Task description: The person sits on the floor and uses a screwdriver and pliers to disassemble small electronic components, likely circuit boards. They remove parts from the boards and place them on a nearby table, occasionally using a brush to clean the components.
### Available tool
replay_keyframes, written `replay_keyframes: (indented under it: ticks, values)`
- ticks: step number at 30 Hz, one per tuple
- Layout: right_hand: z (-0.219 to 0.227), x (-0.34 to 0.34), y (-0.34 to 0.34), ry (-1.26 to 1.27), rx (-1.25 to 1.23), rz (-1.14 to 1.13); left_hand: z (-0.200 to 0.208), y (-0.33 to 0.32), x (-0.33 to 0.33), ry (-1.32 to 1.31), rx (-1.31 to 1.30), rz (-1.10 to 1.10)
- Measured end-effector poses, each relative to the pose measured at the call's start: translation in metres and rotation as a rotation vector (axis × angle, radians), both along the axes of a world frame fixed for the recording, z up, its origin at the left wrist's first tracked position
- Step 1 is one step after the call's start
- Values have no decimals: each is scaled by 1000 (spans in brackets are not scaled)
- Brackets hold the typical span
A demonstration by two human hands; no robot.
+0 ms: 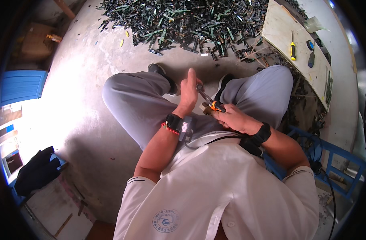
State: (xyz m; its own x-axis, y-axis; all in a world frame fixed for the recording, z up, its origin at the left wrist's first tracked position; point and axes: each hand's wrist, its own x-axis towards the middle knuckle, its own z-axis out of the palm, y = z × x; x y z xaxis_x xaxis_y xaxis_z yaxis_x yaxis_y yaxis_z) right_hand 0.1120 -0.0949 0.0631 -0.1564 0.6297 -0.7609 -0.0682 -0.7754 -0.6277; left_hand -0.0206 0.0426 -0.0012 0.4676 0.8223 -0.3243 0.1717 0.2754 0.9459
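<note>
My right hand (234,118) is wrapped round pliers (215,105) with orange and black handles, in front of my belly. Their metal end points up and left, reaching the fingers of my left hand (188,93). That hand is closed with its thumb stretched forward; what its fingers hold is too small and hidden to make out. A small brown block-like piece (206,108) shows beside the plier handles, against my right hand. Both hands are over my lap, between my bent knees.
A big heap of dark and green narrow pieces (183,24) covers the floor ahead. At the right, a pale board (283,32) bears a yellow-handled screwdriver (293,52), a dark-handled tool (311,60) and a blue round item (310,45). A blue frame (343,158) stands beside me.
</note>
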Motion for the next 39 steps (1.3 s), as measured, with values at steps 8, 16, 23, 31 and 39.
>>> replay_keyframes:
  ticks: [8,16,23,31,39]
  values:
    - [14,23,-3,511,-288,-162,-4,-2,1,-3,-207,24]
    - [16,29,-12,816,-232,-388,2,0,3,-88,-76,-129]
    - [20,19,-10,775,-183,-423,-1,-1,3,-127,-16,-145]
    - [26,10,-7,688,-163,-462,7,-3,2,-73,-7,-161]
    - [21,3,-4,449,-109,-404,-6,-5,4,68,208,-141]
